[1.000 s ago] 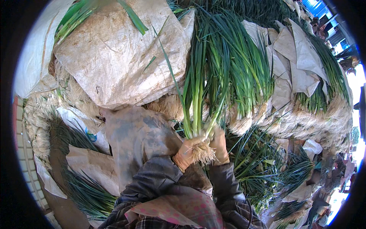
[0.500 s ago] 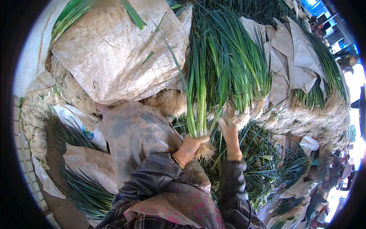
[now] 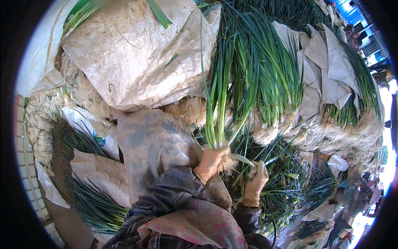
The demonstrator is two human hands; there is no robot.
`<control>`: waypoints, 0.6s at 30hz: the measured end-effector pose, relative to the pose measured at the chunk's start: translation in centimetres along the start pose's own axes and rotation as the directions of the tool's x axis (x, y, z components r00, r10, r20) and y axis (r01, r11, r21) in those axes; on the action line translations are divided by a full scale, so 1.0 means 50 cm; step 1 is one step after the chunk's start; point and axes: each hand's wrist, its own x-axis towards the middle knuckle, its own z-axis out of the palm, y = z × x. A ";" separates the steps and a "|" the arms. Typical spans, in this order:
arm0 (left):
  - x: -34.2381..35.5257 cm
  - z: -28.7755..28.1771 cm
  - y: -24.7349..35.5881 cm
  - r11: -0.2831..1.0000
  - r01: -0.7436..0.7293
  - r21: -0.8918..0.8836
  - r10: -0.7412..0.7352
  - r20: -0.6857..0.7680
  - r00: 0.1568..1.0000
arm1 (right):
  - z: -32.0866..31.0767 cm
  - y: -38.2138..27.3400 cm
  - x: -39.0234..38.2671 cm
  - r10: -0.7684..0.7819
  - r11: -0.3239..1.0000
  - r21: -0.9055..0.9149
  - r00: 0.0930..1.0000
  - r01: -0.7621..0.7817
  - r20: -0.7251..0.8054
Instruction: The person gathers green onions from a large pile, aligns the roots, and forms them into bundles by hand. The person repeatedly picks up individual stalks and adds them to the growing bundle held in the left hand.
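My left hand [image 3: 209, 162] is closed round the lower end of a small bunch of green onion-like stalks [image 3: 219, 118]. Their long flat leaves point away from me, and a tuft of pale roots [image 3: 228, 162] sticks out beside the fist. Just to the right, my right hand [image 3: 256, 182] is closed on a pale peeled strip [image 3: 243, 159] that reaches toward the root end of the bunch. A dirty, translucent plastic apron [image 3: 151, 137] covers my leg on the left of the held stalks.
A large heap of similar stalks [image 3: 265, 79] lies beyond my hands, roots facing me. Whitish woven sacking [image 3: 145, 58] covers the pile at far left. Loose leaf trimmings [image 3: 282, 178] lie below my right hand. More stalks [image 3: 99, 207] lie at lower left by a tiled edge [image 3: 25, 170].
My right hand has drawn back toward me and slightly right from the stalks, with the pale strip now showing in it. My left hand keeps its hold on the bunch.
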 end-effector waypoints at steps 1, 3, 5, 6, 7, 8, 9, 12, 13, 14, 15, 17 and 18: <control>-0.003 -0.003 0.004 0.998 0.066 -0.024 -0.065 0.010 0.998 | -0.028 0.002 0.004 0.027 0.998 0.059 0.998 -0.030 0.065; -0.007 -0.003 0.009 0.994 -0.035 -0.104 0.048 0.127 0.991 | -0.075 -0.008 0.014 0.366 0.812 -0.532 0.920 -0.239 0.144; -0.009 -0.002 0.016 0.979 0.123 -0.161 -0.103 0.127 0.987 | -0.077 -0.021 0.033 0.376 0.730 -0.677 0.883 -0.097 0.280; -0.011 0.000 0.019 0.973 0.153 -0.171 -0.128 0.150 0.980 | -0.060 -0.030 0.043 0.222 0.830 -0.558 0.909 0.013 0.352; -0.014 0.002 0.021 0.958 0.200 -0.204 -0.158 0.203 0.966 | -0.035 -0.040 0.050 0.053 0.898 -0.420 0.916 0.131 0.399; -0.015 0.004 0.024 0.954 0.220 -0.205 -0.171 0.232 0.957 | 0.000 -0.053 0.063 -0.038 0.903 -0.345 0.845 0.258 0.533; -0.019 0.006 0.027 0.951 0.206 -0.230 -0.129 0.309 0.942 | 0.039 -0.069 0.079 -0.150 0.892 -0.225 0.726 0.391 0.671; -0.027 0.002 0.044 0.916 0.341 -0.211 -0.256 0.346 0.903 | 0.138 -0.119 0.115 0.211 0.886 -0.353 0.418 0.300 0.884; -0.029 0.000 0.051 0.908 0.339 -0.245 -0.229 0.388 0.893 | 0.161 -0.129 0.118 0.246 0.819 -0.422 0.426 0.389 0.870; -0.028 -0.001 0.056 0.908 0.349 -0.232 -0.229 0.422 0.877 | 0.177 -0.136 0.121 0.305 0.756 -0.485 0.420 0.439 0.855; -0.028 0.000 0.058 0.902 0.353 -0.249 -0.227 0.422 0.878 | 0.185 -0.138 0.120 0.326 0.681 -0.516 0.417 0.519 0.848; -0.026 0.001 0.059 0.903 0.348 -0.253 -0.258 0.329 0.908 | 0.180 -0.131 0.109 0.023 0.406 -0.313 0.332 0.859 0.943; -0.028 0.002 0.057 0.922 0.315 -0.226 -0.219 0.365 0.905 | 0.173 -0.119 0.098 -0.081 0.273 -0.307 0.340 0.912 0.937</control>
